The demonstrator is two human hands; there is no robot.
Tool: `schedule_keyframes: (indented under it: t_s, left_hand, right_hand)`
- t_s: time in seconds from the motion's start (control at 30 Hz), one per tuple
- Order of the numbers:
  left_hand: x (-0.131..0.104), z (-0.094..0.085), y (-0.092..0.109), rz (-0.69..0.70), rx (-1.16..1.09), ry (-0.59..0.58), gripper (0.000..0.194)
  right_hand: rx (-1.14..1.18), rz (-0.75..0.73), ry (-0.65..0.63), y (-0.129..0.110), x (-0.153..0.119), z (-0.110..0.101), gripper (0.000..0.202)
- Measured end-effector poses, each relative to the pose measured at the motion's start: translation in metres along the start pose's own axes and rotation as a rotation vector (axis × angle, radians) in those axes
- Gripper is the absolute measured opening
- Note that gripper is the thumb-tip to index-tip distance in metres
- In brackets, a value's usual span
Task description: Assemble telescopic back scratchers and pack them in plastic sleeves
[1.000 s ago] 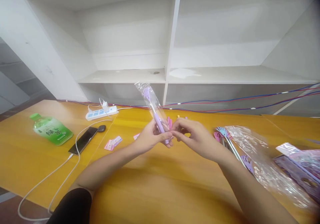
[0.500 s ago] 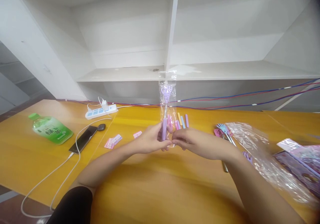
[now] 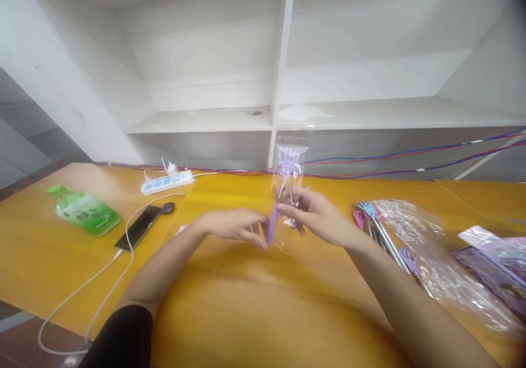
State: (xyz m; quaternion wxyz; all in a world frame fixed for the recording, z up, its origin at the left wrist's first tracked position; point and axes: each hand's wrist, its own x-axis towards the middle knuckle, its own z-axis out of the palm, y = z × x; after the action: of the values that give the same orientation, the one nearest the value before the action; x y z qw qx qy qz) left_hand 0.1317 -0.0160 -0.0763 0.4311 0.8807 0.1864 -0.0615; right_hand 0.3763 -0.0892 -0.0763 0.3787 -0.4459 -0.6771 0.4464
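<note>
"What's nearest?"

"A black sleeve [image 3: 123, 335] on the left arm, low in the view. The tabletop [image 3: 255, 313] spreads beyond it, its near part a little blurred."

"And the hands?"

"The right hand [image 3: 310, 212] grips a purple scratcher [image 3: 272, 223] between thumb and fingers, about where handle meets metal shaft. The left hand [image 3: 240, 226] is loosely curled at the handle's lower end; I can't tell whether its fingertips touch."

"So where is the scratcher?"

"Between the two hands, over the middle of the tabletop, nearly upright and leaning slightly right. A clear bag [image 3: 294, 137] surrounds its hand-shaped head and rises above it."

"What lies to the sides?"

"At the right, just beside each other, are other scratchers [image 3: 386, 239] with blue, pink and purple heads, and crumpled clear plastic [image 3: 439, 264]. At the left, a black phone [image 3: 139, 228] with a white cable [image 3: 119, 253] plugged in, and a green bottle [image 3: 86, 212] lying on its side."

"Farther back?"

"A white power strip [image 3: 166, 183], then red and blue cables [image 3: 357, 178] along the tabletop's back edge. White shelving [image 3: 213, 45] stands behind."
</note>
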Motion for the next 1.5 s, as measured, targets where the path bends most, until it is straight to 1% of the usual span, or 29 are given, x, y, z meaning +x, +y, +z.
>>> schedule_keyframes:
  t_s: [0.03, 0.1, 0.13, 0.17, 0.23, 0.33, 0.43, 0.6, 0.7, 0.8, 0.9, 1.0, 1.07, 1.1, 1.13, 1.17, 1.2, 1.23, 1.33, 1.43, 1.5]
  left_hand:
    - [-0.002, -0.004, -0.008, -0.097, 0.126, 0.001, 0.043]
    - [-0.003, -0.011, -0.025, -0.375, 0.417, 0.080, 0.043]
    - [-0.002, -0.013, -0.034, -0.519, 0.522, 0.108, 0.041]
    - [0.000, -0.015, -0.042, -0.600, 0.566, 0.119, 0.039]
    - [0.006, -0.017, -0.055, -0.668, 0.587, 0.112, 0.039]
    - [0.015, -0.018, -0.071, -0.676, 0.571, 0.082, 0.043]
    - [0.019, -0.018, -0.082, -0.668, 0.548, 0.070, 0.046]
    - [0.018, -0.022, -0.099, -0.631, 0.493, 0.070, 0.050]
    - [0.017, -0.025, -0.108, -0.603, 0.446, 0.071, 0.046]
    - [0.016, -0.028, -0.116, -0.566, 0.389, 0.069, 0.034]
    - [0.014, -0.031, -0.116, -0.511, 0.329, 0.072, 0.016]
    - [0.008, -0.039, -0.104, -0.405, 0.270, 0.117, 0.018]
    - [0.004, -0.044, -0.090, -0.277, 0.193, 0.208, 0.026]
    - [0.003, -0.045, -0.083, -0.181, 0.114, 0.287, 0.031]
    - [0.003, -0.045, -0.075, -0.045, -0.044, 0.395, 0.034]
    - [0.003, -0.044, -0.067, 0.066, -0.205, 0.477, 0.036]
    - [0.004, -0.042, -0.060, 0.150, -0.337, 0.535, 0.036]
    - [0.006, -0.038, -0.053, 0.204, -0.434, 0.561, 0.036]
    - [0.013, -0.024, -0.036, 0.273, -0.551, 0.571, 0.034]
    - [0.018, -0.013, -0.024, 0.273, -0.578, 0.674, 0.034]
    - [0.019, -0.008, -0.019, 0.259, -0.570, 0.734, 0.036]
  right_hand:
    - [0.003, 0.001, 0.011, 0.001, 0.000, -0.001, 0.049]
    - [0.001, -0.003, 0.020, 0.002, -0.001, -0.003, 0.045]
    - [-0.001, -0.009, 0.017, 0.003, -0.002, -0.004, 0.044]
    - [-0.001, -0.014, 0.013, 0.004, -0.002, -0.006, 0.044]
    - [-0.004, -0.019, 0.017, 0.006, -0.002, -0.008, 0.044]
    - [-0.021, -0.009, 0.025, 0.007, -0.002, -0.009, 0.044]
    - [-0.041, -0.013, 0.016, 0.005, -0.002, -0.008, 0.043]
    - [-0.063, -0.005, -0.024, 0.005, -0.001, -0.004, 0.042]
    - [-0.066, -0.006, -0.045, 0.011, 0.000, -0.003, 0.041]
    - [-0.092, 0.006, -0.080, 0.019, 0.003, -0.002, 0.040]
    - [-0.130, 0.044, -0.142, 0.026, 0.007, 0.001, 0.042]
    - [-0.168, 0.102, -0.189, 0.033, 0.012, 0.005, 0.044]
    - [-0.167, 0.135, -0.204, 0.035, 0.015, 0.007, 0.045]
    - [-0.159, 0.146, -0.205, 0.036, 0.016, 0.009, 0.046]
    - [-0.146, 0.152, -0.206, 0.035, 0.017, 0.010, 0.046]
    - [-0.131, 0.152, -0.208, 0.034, 0.017, 0.011, 0.047]
    - [-0.116, 0.147, -0.212, 0.033, 0.017, 0.012, 0.047]
    - [-0.101, 0.141, -0.218, 0.032, 0.017, 0.013, 0.046]
    - [-0.079, 0.124, -0.236, 0.028, 0.015, 0.017, 0.044]
    - [-0.088, 0.117, -0.253, 0.026, 0.013, 0.018, 0.043]
    - [-0.110, 0.083, -0.228, 0.026, 0.013, 0.017, 0.042]
